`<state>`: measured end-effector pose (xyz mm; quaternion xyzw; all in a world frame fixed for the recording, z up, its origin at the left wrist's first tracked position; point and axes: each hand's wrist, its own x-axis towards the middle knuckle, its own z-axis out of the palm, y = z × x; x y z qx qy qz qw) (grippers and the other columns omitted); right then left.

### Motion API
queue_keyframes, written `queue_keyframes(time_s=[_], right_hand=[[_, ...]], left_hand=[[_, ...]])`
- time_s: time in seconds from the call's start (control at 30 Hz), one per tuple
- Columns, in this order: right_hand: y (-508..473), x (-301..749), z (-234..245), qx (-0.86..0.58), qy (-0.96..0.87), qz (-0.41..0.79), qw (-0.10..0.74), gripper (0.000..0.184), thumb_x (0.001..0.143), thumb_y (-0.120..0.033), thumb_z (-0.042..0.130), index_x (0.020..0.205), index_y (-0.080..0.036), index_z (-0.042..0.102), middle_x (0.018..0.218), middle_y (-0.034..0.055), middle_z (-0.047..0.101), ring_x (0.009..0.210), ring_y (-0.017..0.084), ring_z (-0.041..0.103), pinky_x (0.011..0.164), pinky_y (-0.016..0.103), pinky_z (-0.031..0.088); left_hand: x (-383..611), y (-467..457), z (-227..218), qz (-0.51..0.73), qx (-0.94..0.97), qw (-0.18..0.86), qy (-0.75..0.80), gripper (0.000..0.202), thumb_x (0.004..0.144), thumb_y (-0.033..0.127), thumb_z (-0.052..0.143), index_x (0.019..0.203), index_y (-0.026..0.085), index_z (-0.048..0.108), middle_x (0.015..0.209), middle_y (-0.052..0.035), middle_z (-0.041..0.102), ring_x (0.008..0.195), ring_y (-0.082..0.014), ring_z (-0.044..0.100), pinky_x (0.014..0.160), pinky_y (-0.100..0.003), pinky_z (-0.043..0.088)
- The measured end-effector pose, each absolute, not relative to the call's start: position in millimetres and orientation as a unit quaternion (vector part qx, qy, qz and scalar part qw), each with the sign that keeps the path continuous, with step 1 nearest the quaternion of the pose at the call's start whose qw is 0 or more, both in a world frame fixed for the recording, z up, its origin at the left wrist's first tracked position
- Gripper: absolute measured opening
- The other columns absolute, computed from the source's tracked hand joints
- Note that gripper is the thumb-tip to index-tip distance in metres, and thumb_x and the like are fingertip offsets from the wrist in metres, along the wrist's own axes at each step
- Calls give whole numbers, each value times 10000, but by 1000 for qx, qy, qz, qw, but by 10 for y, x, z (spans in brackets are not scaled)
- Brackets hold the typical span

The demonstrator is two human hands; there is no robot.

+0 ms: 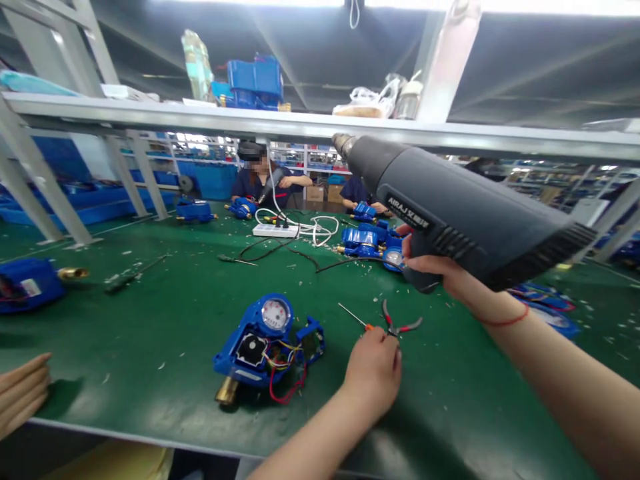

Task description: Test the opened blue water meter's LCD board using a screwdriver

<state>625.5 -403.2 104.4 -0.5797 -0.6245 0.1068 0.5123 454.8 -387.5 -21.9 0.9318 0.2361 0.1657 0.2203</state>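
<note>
The right hand point(430, 263) is closed firmly around the pistol grip of a dark grey plastic heat gun point(465, 200), which is raised above the bench with its metal nozzle pointing forward and to the left. The left hand point(373, 370) forms a tight fist low over the bench. A pair of red-handled steel pliers point(397, 325) sticks out of it with the handles spread, and so does a thin steel screwdriver with an orange handle point(356, 317).

Just left of that fist, not touching it, lies an opened blue plastic water meter point(255, 347) with a round dial, a brass threaded end, and looped red and yellow wires. It sits on a green bench mat point(150, 353) scattered with pale plastic shavings.

Farther along the mat are a white power strip point(273, 230) with tangled white and black cables and a cluster of blue water meters point(367, 243). Another blue water meter with a brass end point(30, 285) lies at the left edge. Across the bench, a person in a navy top point(263, 183) works at the far side, and another person's hand point(20, 393) rests at the near left corner. A grey metal shelf point(300, 123) runs overhead.
</note>
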Motion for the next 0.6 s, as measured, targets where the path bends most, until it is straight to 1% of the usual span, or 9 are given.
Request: queue_keyframes(time_s=[0.03,0.07,0.1,0.17,0.3,0.43,0.47,0.53,0.6], right_hand=[[-4033,6264,1066,-576,-619,115,521,194,661,-393,684,744,-238,602,795,15,558,696,193,514,627,334,442],[-4040,6267,1085,-572,-614,122,530,180,652,-369,684,731,-230,602,787,14,554,686,184,506,616,326,434],[-4052,6269,1098,-568,-609,127,538,169,649,-352,682,725,-222,603,790,14,554,684,177,503,609,319,428],[-4079,6279,1108,-564,-603,135,548,162,651,-332,687,722,-212,604,796,12,560,679,166,501,597,306,419],[-4102,6350,1075,-552,-601,149,558,190,646,-335,711,745,-206,612,795,5,575,687,156,511,609,293,421],[-4087,6393,1061,-541,-591,160,576,172,658,-306,719,757,-203,623,770,-2,563,654,142,495,569,274,407],[-4088,6381,1076,-538,-587,160,583,180,661,-291,715,796,-206,630,775,-4,564,660,141,497,576,271,409],[-4109,6333,1128,-531,-578,157,600,262,660,-267,710,905,-220,631,790,-15,569,680,136,506,599,262,418],[-4147,6268,1192,-525,-567,150,617,348,662,-262,717,994,-236,616,799,-24,571,682,127,512,607,250,421]], left_hand=[[4798,-3825,-204,158,934,205,248,205,928,216,461,1004,175,647,1074,-66,645,1048,-198,595,930,-353,512],[5025,-3785,-217,150,934,191,260,210,937,256,475,1027,156,637,1113,-82,632,1093,-224,577,945,-413,497],[5224,-3757,-253,138,935,180,273,223,927,302,523,1044,142,627,1139,-87,623,1117,-240,567,952,-461,484],[5529,-3730,-355,110,933,167,299,269,890,345,603,1054,133,624,1172,-95,614,1128,-253,566,950,-488,479],[5813,-3747,-500,108,940,161,281,229,901,297,596,1062,137,625,1169,-83,623,1147,-246,560,984,-495,457],[5848,-3800,-415,160,936,196,243,200,924,265,548,1063,138,613,1153,-75,615,1143,-240,547,998,-491,427],[5821,-3826,-359,175,929,214,245,198,934,258,523,1071,138,602,1156,-76,606,1146,-243,537,993,-489,422],[5684,-3910,-229,206,907,263,256,199,960,240,450,1085,141,569,1163,-81,585,1146,-240,516,984,-467,415],[5386,-4044,-112,232,879,322,266,210,982,220,360,1092,153,526,1162,-78,566,1114,-206,511,968,-402,423]])
